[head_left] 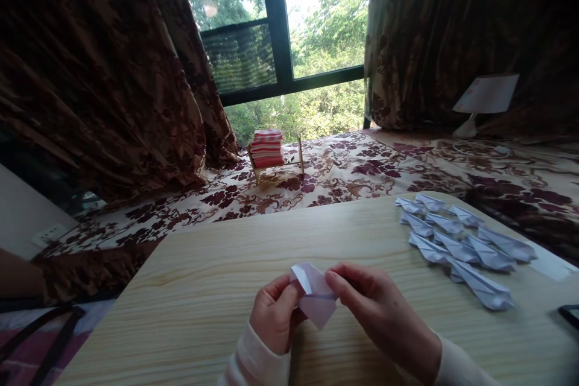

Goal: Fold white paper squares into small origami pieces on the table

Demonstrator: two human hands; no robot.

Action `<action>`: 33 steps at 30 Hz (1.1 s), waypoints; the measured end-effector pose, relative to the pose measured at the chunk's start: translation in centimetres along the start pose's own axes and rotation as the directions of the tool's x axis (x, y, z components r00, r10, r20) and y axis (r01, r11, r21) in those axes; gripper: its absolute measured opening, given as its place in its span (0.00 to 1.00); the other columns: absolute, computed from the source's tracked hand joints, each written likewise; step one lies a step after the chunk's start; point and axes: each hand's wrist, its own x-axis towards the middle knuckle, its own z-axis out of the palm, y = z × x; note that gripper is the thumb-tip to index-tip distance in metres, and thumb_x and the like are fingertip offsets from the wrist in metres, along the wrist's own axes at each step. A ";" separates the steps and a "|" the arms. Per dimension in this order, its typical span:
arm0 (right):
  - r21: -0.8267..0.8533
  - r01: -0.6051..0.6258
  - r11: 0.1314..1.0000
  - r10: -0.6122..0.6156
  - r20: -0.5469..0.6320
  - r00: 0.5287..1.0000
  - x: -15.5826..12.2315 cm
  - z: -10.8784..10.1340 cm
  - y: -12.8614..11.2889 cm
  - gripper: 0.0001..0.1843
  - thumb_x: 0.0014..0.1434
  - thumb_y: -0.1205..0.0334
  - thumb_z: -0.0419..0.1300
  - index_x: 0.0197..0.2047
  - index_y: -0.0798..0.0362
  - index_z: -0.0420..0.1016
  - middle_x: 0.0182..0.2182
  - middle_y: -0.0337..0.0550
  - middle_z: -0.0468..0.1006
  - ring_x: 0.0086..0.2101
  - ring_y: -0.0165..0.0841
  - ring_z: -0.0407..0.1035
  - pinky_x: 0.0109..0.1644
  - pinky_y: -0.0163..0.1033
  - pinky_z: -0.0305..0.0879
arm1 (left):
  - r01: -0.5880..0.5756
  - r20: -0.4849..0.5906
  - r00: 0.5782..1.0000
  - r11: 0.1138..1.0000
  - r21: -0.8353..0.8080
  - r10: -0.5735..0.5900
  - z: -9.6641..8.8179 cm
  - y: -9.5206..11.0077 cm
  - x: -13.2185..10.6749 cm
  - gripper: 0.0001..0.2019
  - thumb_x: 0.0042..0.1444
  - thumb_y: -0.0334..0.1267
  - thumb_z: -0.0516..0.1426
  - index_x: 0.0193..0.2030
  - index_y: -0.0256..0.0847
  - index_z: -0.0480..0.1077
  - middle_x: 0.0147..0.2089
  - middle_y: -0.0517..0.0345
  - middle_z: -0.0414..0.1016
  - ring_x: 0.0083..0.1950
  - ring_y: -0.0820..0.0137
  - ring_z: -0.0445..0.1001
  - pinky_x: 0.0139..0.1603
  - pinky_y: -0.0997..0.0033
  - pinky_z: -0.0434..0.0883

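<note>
A partly folded piece of white paper [319, 307] is held just above the wooden table, between both hands. My left hand [274, 312] grips its left edge, thumb on top and the other fingers partly hidden behind. On the paper's right edge, my right hand [377, 301] pinches with thumb and forefinger. Creases and a raised flap show on the paper's upper part. Several folded white paper pieces [479, 280], long and pointed, lie in rough rows on the right side of the table.
The light wooden table [194, 271] has rounded corners. Beyond it, a flowered cloth covers a ledge with a small rack [302, 157] of folded pink striped cloths [266, 149] and a white lamp [486, 96]. A dark object [570, 316] sits at the right edge. Curtains flank the window.
</note>
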 end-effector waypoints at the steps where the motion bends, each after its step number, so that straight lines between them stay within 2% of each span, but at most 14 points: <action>1: 0.010 0.002 1.000 -0.003 0.012 1.000 0.0 -0.1 0.0 0.20 0.57 0.49 0.52 0.24 0.56 0.70 0.20 0.39 0.70 0.23 0.28 0.62 0.25 0.32 0.58 | 0.001 0.021 1.000 1.000 -0.015 -0.001 0.0 0.1 -0.1 0.24 0.31 0.55 0.65 0.30 0.37 0.77 0.23 0.55 0.74 0.26 0.70 0.71 0.28 0.73 0.69; 4: -0.030 0.049 0.998 -0.049 -0.004 0.999 -0.1 -0.4 -0.1 0.16 0.59 0.53 0.51 0.28 0.55 0.71 0.23 0.40 0.72 0.25 0.28 0.65 0.26 0.32 0.61 | 0.009 0.067 0.998 0.996 -0.084 -0.003 0.0 0.2 -0.2 0.23 0.29 0.52 0.68 0.30 0.35 0.78 0.23 0.55 0.74 0.27 0.69 0.71 0.29 0.73 0.69; 7: -0.172 0.199 0.965 -0.212 -0.062 0.975 -0.2 -0.5 -0.1 0.09 0.56 0.61 0.54 0.39 0.54 0.72 0.31 0.42 0.75 0.28 0.29 0.67 0.30 0.33 0.65 | 0.016 0.075 0.997 0.992 -0.123 -0.007 -0.1 0.3 -0.2 0.24 0.28 0.50 0.69 0.31 0.35 0.78 0.24 0.54 0.75 0.27 0.68 0.72 0.31 0.72 0.70; 11: -0.288 0.358 0.888 -0.371 0.012 0.929 -0.6 -0.5 0.1 0.17 0.49 0.71 0.57 0.44 0.51 0.69 0.36 0.42 0.74 0.30 0.29 0.67 0.30 0.32 0.65 | 0.014 0.058 0.998 0.989 -0.146 -0.006 -0.2 0.2 0.0 0.22 0.28 0.49 0.70 0.30 0.35 0.77 0.24 0.55 0.75 0.27 0.70 0.73 0.30 0.72 0.70; 16: -0.274 0.330 0.903 -0.361 -0.071 0.930 -0.6 -0.2 0.7 0.13 0.53 0.69 0.56 0.43 0.51 0.68 0.30 0.39 0.74 0.26 0.27 0.67 0.29 0.32 0.65 | -0.024 0.037 0.999 0.994 -0.104 0.028 -0.2 -0.2 -0.1 0.21 0.33 0.49 0.68 0.30 0.34 0.75 0.23 0.56 0.74 0.25 0.72 0.72 0.29 0.74 0.70; 18: -0.181 0.280 0.943 -0.303 -0.120 0.945 -0.5 -0.1 0.8 0.10 0.54 0.65 0.56 0.41 0.52 0.69 0.27 0.38 0.74 0.25 0.27 0.68 0.28 0.32 0.66 | -0.123 0.019 0.992 0.992 -0.026 0.124 -0.2 -0.1 -0.2 0.18 0.38 0.46 0.67 0.34 0.35 0.75 0.25 0.57 0.74 0.27 0.72 0.71 0.30 0.75 0.69; 20: -0.081 0.222 0.972 -0.231 -0.122 0.965 -0.4 -0.1 0.7 0.08 0.54 0.63 0.56 0.39 0.53 0.70 0.27 0.39 0.75 0.25 0.28 0.69 0.29 0.33 0.68 | -0.404 0.012 0.912 0.895 0.190 0.409 -0.4 0.3 -0.4 0.15 0.46 0.39 0.63 0.42 0.39 0.72 0.34 0.56 0.75 0.31 0.72 0.72 0.34 0.74 0.70; 21: -0.038 0.194 0.980 -0.197 -0.113 0.974 -0.4 -0.1 0.6 0.09 0.54 0.61 0.57 0.39 0.54 0.70 0.27 0.40 0.75 0.26 0.29 0.70 0.30 0.33 0.68 | -0.569 0.066 0.809 0.750 0.336 0.584 -0.6 0.6 -0.5 0.15 0.49 0.35 0.60 0.46 0.41 0.70 0.40 0.55 0.74 0.36 0.70 0.73 0.38 0.71 0.71; 22: 0.002 0.164 0.986 -0.163 -0.093 0.982 -0.4 -0.1 0.4 0.09 0.54 0.60 0.57 0.38 0.54 0.70 0.27 0.41 0.76 0.27 0.30 0.70 0.31 0.34 0.68 | -0.701 0.161 0.667 0.539 0.466 0.728 -0.8 0.8 -0.5 0.16 0.52 0.31 0.57 0.48 0.43 0.69 0.46 0.53 0.71 0.41 0.69 0.72 0.43 0.68 0.71; 23: 0.037 0.133 0.990 -0.131 -0.067 0.989 -0.4 -0.2 0.3 0.10 0.54 0.59 0.57 0.37 0.55 0.71 0.28 0.42 0.76 0.28 0.31 0.70 0.32 0.35 0.69 | -0.771 0.280 0.538 0.330 0.545 0.795 -1.1 1.1 -0.4 0.16 0.53 0.29 0.55 0.49 0.44 0.68 0.50 0.51 0.68 0.46 0.67 0.70 0.46 0.65 0.70; 24: 0.069 0.103 0.992 -0.101 -0.039 0.994 -0.4 -0.2 0.2 0.10 0.54 0.58 0.58 0.37 0.55 0.71 0.29 0.43 0.76 0.29 0.31 0.71 0.33 0.35 0.69 | -0.799 0.383 0.448 0.170 0.577 0.808 -1.4 1.4 -0.3 0.16 0.53 0.26 0.53 0.47 0.44 0.69 0.52 0.50 0.66 0.50 0.65 0.68 0.49 0.63 0.69; 25: 0.095 0.076 0.993 -0.075 -0.015 0.997 -0.5 -0.3 0.1 0.11 0.54 0.57 0.58 0.36 0.55 0.71 0.30 0.43 0.76 0.29 0.32 0.70 0.33 0.35 0.68 | -0.807 0.453 0.397 0.068 0.587 0.798 -1.6 1.6 -0.2 0.14 0.54 0.25 0.52 0.45 0.44 0.70 0.52 0.50 0.65 0.52 0.65 0.66 0.50 0.61 0.68; 27: 0.139 0.031 0.990 -0.034 0.013 0.999 -0.5 -0.5 0.0 0.12 0.54 0.55 0.58 0.36 0.55 0.72 0.30 0.44 0.76 0.30 0.32 0.70 0.34 0.35 0.67 | -0.808 0.511 0.378 0.006 0.589 0.772 -2.0 1.8 0.0 0.12 0.54 0.24 0.51 0.39 0.42 0.70 0.49 0.50 0.65 0.51 0.65 0.66 0.48 0.62 0.68; 33: 0.106 -0.055 0.993 0.045 0.096 0.994 -0.2 -0.6 0.0 0.17 0.56 0.49 0.55 0.30 0.56 0.74 0.25 0.41 0.74 0.27 0.30 0.66 0.28 0.33 0.61 | -0.801 0.495 0.423 0.058 0.596 0.759 -2.1 2.0 0.0 0.07 0.54 0.26 0.52 0.36 0.41 0.68 0.46 0.50 0.68 0.47 0.65 0.69 0.45 0.63 0.69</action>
